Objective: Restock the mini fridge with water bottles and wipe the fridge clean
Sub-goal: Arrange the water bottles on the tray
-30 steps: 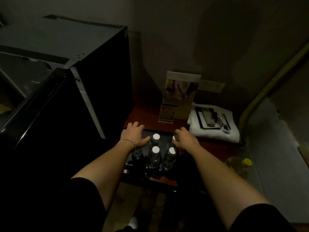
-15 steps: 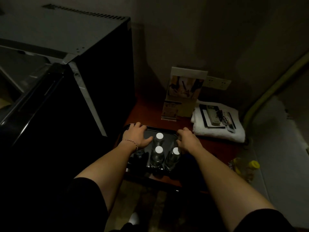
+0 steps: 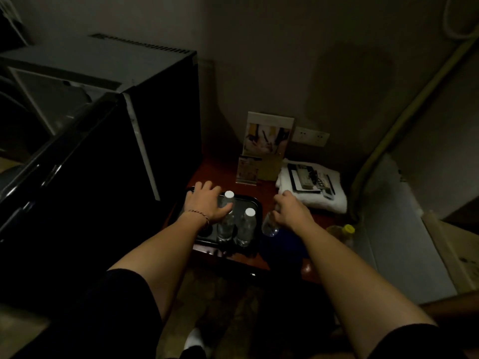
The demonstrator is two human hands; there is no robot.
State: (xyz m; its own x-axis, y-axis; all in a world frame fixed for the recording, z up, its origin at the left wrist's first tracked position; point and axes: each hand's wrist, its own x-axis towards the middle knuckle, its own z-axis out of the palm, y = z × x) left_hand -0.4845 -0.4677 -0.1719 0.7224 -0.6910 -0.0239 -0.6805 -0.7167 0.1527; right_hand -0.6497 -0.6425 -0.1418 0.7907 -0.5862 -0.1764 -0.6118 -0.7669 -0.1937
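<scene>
Head view. Right hand [image 3: 291,212] grips a bottle [image 3: 269,226] by its top, lifted just right of the tray [image 3: 255,203], base tilted toward the camera. That suits carrying it to the fridge [image 3: 124,120]. Left hand [image 3: 207,203] lies flat, fingers straight, over the tray, likely steadying it. Two bottles [image 3: 246,226] stand upright, caps up.

Dim room. I see plain wall [image 3: 259,60], socket [image 3: 310,136], red-brown table [image 3: 215,174], patterned floor [image 3: 220,301].
</scene>
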